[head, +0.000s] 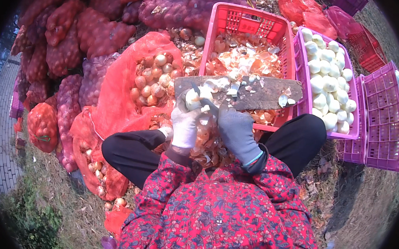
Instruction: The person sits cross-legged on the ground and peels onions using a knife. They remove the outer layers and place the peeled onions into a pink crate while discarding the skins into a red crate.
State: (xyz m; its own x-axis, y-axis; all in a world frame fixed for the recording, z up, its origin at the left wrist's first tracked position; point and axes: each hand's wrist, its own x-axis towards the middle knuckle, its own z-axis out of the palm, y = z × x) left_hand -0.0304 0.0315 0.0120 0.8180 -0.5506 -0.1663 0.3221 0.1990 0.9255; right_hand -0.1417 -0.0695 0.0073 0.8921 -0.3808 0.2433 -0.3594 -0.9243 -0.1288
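My left hand (185, 124), in a white glove, grips a pale peeled onion (192, 99) at the left end of a worn wooden board (267, 92). In a grey glove, my right hand (236, 125) is closed around a knife, its handle hidden by the fingers. The dark knife blade (209, 105) points up and left, close against the onion. Cut onion pieces (217, 84) and scraps lie on the board behind the blade. The board rests across a red plastic crate (210, 36) holding onion skins (243, 59).
Left of the board, an open red mesh sack (116, 92) spills unpeeled onions (152, 82). A pink-purple crate (354, 105) of peeled onions (329, 79) stands at right, with more purple crates (383, 117) beyond. Full mesh sacks (100, 30) are piled at the back left. Loose skins (204, 147) cover the ground between my legs.
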